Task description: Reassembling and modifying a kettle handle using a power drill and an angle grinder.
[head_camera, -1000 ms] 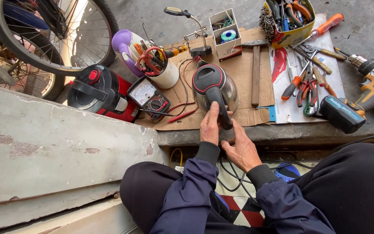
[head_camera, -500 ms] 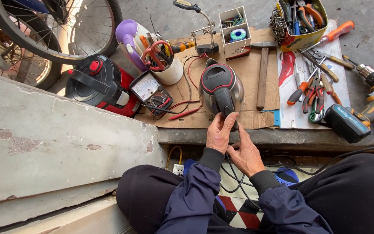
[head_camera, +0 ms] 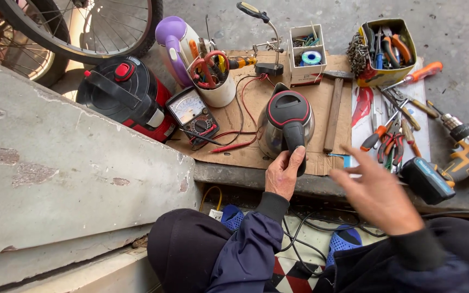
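My left hand (head_camera: 283,174) wrapped round black handle of steel kettle (head_camera: 284,123), standing on cardboard (head_camera: 256,97) just ahead. My right hand (head_camera: 378,192) open, empty, fingers spread, beside pliers (head_camera: 382,142). Kettle likely light, rigid, polished body slippery; handle best hold.

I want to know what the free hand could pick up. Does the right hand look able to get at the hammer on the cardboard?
Probably yes. The right hand is open and holds nothing, and the hammer lies bare on the cardboard beside the kettle, with nothing over its handle. The left hand grips only the kettle's handle.
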